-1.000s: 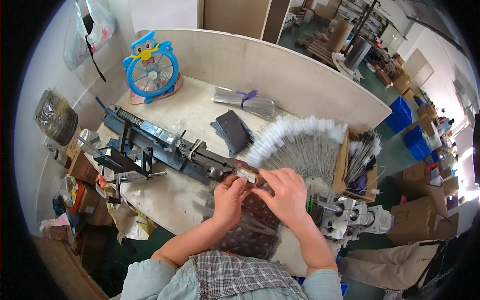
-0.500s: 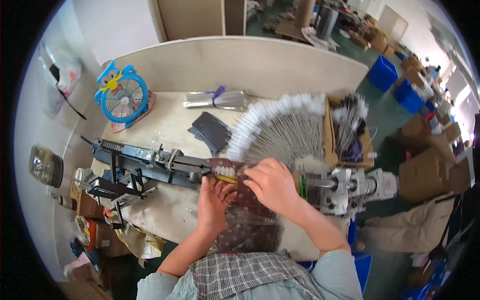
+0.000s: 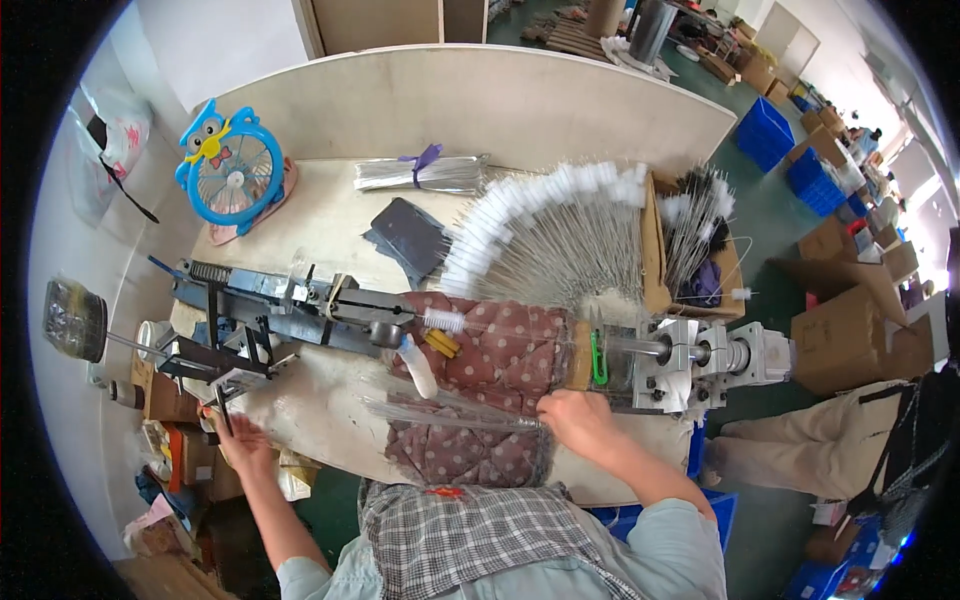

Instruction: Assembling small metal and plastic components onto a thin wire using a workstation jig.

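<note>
My left hand (image 3: 243, 447) is at the lower left, its fingers closed round the end of a black lever (image 3: 224, 405) on the bench machine (image 3: 270, 300). My right hand (image 3: 580, 420) rests palm down over the front of the polka-dot padded cloth (image 3: 500, 345), fingertips pinched at the right end of a bundle of thin metal wires (image 3: 460, 412). A small white-bristled brush (image 3: 443, 320) sits at the machine's right end, with a thin stem stretching toward the metal spindle (image 3: 650, 347). Beside the brush are a yellow piece (image 3: 441, 344) and a white tube-shaped thing (image 3: 417, 368).
Many white-tipped wire brushes (image 3: 560, 225) lie fanned out at the back, beside a cardboard box (image 3: 655, 250) of more. A blue toy-shaped fan (image 3: 235, 180), a tied wire bundle (image 3: 420, 173) and dark sheets (image 3: 408, 238) stand or lie behind. A green clip (image 3: 598, 357) sits near the spindle.
Both hands have left the yellow piece and the brush. My left hand has gone down-left to the lever; my right hand has come back toward me to the wires.
</note>
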The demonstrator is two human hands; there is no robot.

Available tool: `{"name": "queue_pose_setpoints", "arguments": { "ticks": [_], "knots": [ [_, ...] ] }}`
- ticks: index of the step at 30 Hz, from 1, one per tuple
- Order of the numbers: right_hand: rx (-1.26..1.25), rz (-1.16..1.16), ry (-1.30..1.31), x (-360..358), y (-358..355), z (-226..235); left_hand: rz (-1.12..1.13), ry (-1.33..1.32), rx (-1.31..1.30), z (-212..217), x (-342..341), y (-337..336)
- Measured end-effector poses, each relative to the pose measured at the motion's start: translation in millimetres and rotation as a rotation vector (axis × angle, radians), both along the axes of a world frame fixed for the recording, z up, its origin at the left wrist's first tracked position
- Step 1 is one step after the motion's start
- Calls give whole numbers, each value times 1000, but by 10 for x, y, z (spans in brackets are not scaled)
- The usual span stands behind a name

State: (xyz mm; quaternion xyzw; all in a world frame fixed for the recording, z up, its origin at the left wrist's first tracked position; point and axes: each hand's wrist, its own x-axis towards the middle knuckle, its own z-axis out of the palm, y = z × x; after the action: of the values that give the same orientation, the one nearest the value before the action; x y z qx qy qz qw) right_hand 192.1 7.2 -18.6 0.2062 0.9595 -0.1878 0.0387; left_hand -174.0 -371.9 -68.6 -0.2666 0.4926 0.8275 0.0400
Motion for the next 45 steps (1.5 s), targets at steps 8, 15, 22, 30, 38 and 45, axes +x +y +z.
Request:
{"name": "queue_pose_setpoints", "arguments": {
  "ticks": [8,15,22,30,38,45],
  "knots": [
    [17,-38,21,-14,34,336,187,-6,-306,-110,-275,-184],
    [-32,-69,18,41,43,238,-618,-89,501,-488,769,833],
    [-84,-165,35,1,-33,45,-1044,14,-96,426,1675,2450],
    [168,-41,58,60,1,410,-1049,-213,496,1598,1383,2173],
    [241,-285,343,200,483,1258,-1669,163,174,1331,1692,2211],
    [-66,-392,500,-200,642,1073,-1222,1689,-632,862,2070,3537]
  ]
}}
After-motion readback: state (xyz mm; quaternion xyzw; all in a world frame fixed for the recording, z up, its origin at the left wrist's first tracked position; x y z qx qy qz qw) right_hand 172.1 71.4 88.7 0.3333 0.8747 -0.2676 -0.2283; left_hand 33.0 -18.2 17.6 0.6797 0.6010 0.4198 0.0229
